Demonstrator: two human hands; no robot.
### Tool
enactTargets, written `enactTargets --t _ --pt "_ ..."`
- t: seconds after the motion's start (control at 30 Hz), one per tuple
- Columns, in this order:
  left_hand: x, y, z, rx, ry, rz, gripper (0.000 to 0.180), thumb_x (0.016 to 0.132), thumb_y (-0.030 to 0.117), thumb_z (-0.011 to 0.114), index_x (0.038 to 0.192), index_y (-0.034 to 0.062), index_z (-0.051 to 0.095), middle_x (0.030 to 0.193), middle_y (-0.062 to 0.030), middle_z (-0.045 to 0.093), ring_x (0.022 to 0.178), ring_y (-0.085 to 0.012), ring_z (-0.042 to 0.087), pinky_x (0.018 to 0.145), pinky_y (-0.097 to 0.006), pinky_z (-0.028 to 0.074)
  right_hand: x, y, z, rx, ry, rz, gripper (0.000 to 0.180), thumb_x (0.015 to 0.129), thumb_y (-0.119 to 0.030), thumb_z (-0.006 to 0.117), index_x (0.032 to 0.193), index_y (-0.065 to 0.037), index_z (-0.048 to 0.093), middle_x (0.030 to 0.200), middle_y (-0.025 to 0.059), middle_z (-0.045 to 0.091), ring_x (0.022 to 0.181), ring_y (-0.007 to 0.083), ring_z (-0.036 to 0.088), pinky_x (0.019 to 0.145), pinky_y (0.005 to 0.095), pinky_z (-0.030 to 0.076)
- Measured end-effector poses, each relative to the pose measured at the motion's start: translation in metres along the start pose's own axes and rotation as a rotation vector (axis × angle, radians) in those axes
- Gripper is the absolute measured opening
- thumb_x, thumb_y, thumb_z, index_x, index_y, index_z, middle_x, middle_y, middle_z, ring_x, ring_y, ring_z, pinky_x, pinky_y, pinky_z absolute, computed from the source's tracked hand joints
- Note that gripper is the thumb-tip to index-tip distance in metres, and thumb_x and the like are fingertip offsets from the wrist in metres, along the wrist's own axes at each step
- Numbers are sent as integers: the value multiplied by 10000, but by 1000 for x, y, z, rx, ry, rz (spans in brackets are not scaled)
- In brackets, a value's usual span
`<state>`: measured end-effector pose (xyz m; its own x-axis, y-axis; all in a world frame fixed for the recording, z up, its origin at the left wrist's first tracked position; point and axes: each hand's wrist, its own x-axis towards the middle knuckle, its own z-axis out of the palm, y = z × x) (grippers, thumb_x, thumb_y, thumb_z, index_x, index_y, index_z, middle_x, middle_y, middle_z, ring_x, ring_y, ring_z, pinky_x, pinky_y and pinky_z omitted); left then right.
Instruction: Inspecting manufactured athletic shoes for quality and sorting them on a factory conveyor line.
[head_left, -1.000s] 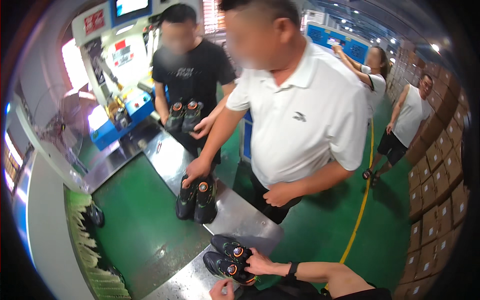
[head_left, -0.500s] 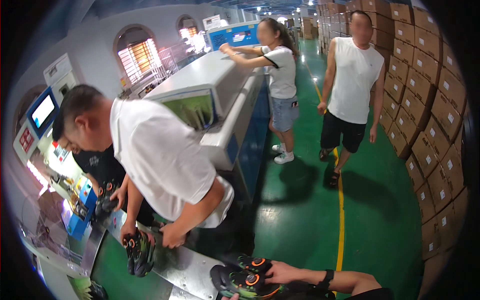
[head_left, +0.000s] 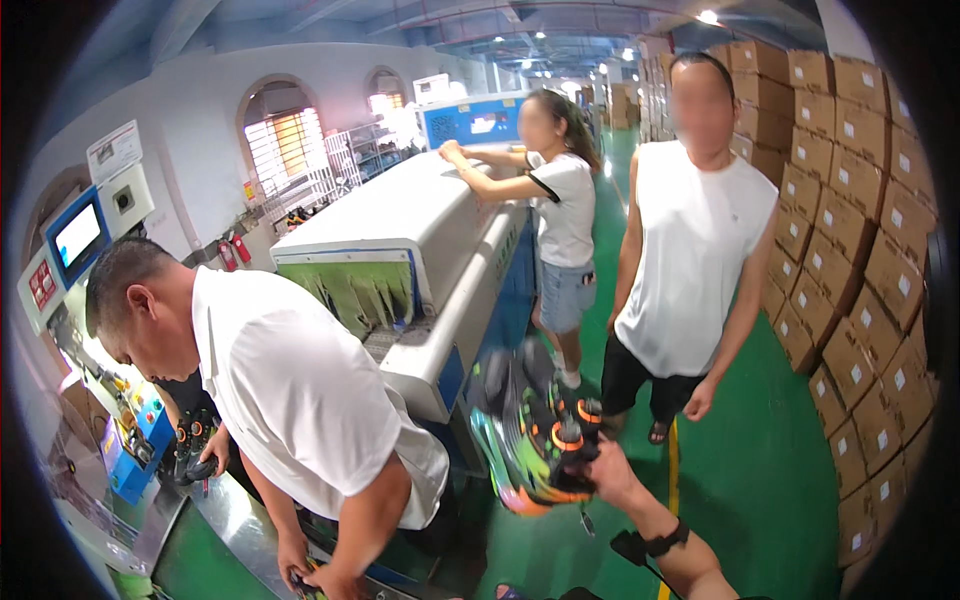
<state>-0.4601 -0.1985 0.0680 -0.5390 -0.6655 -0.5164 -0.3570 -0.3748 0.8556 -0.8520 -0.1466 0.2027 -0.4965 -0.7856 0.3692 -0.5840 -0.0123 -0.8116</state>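
A pair of black sneakers (head_left: 530, 435) with orange round dials and green and orange trim is raised in front of me, right of the middle. My right hand (head_left: 612, 475) is closed on the dial end of the pair, with its fingers partly hidden by them. The shoes tilt and are smeared by motion. A dark band (head_left: 665, 540) circles my right wrist. My left hand is out of view.
At left a co-worker in a white shirt (head_left: 290, 380) bends over a metal bench (head_left: 235, 515), hands on a shoe. Another person's hand holds dark shoes (head_left: 190, 450). A person in a sleeveless top (head_left: 695, 260) stands ahead, beside stacked cartons (head_left: 850, 230). A white machine (head_left: 360, 215) stands behind.
My right hand has lifted the sneakers up and away from the bench. My left hand has left the view. The person in the sleeveless top has come closer.
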Motion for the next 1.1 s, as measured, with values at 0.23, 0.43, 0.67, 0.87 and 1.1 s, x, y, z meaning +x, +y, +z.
enactTargets --t 0.23,0.43,0.67,0.87,1.1 --pt "55 26 -13 108 83 122 449 902 281 645 1264 41 533 993 -46 636 814 -124 578 682 -270 484 310 -49 6 -70 75 -236 440 725 -317 739 1089 -81 664 1041 160 655 977 322 621 863 395 477" --pt "111 69 -31 61 232 49 451 897 284 650 1259 40 536 987 -47 637 800 -126 579 670 -273 485 557 -98 27 -370 188 -77 527 694 -426 757 1045 -41 675 980 177 682 926 308 660 806 384 519" --pt "127 95 -24 -42 502 -73 455 892 288 655 1254 39 540 980 -49 639 783 -129 581 656 -276 487 688 -54 92 -459 281 48 497 713 -414 754 978 1 685 1017 213 671 976 316 655 867 407 508" --pt "95 33 19 -155 691 -183 458 887 291 660 1250 38 543 974 -50 641 769 -132 583 644 -278 489 728 1 102 -204 284 -246 555 799 -408 664 1176 -11 568 1199 234 582 1109 395 564 960 437 437" --pt "30 -77 118 -344 785 -218 461 881 294 665 1244 37 546 966 -51 642 752 -135 585 630 -282 491 584 -88 137 506 577 -611 322 937 -125 540 1220 28 534 1242 165 546 1159 232 545 987 330 427"
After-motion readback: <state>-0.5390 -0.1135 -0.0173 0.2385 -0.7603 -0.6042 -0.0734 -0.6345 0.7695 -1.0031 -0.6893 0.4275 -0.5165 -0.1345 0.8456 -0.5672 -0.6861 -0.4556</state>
